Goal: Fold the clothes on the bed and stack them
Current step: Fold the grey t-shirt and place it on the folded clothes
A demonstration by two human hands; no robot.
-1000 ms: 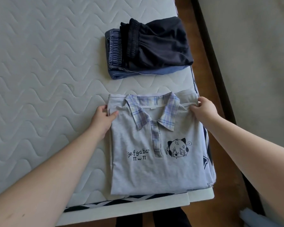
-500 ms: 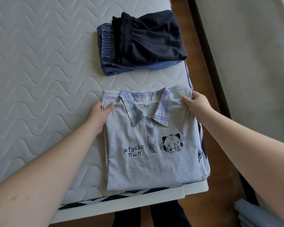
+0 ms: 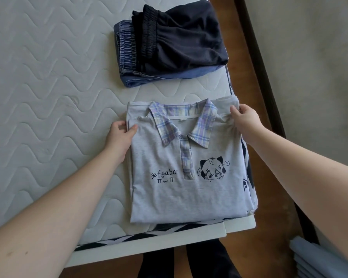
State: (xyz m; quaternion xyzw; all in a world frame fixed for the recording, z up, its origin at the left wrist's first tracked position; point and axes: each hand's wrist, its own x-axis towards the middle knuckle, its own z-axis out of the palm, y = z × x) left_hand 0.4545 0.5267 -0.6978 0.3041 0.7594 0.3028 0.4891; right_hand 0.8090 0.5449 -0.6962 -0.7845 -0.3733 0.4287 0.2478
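- Both hands pinch the grey shirt point(image 3: 181, 169): my left hand point(image 3: 120, 133) at its 9 o'clock shoulder, my right hand point(image 3: 244, 119) at its 2 o'clock shoulder.
- Since a second ago, the shoulders have lifted slightly and wrinkled.
- I think the folded shirt goes next onto the dark pile point(image 3: 175, 41) at 12 o'clock on the bed point(image 3: 38, 81).

The polo shirt point(image 3: 181, 167) is laid at the bed's point(image 3: 48, 97) near right corner; the folded stack point(image 3: 169, 47) is set behind it, apart.
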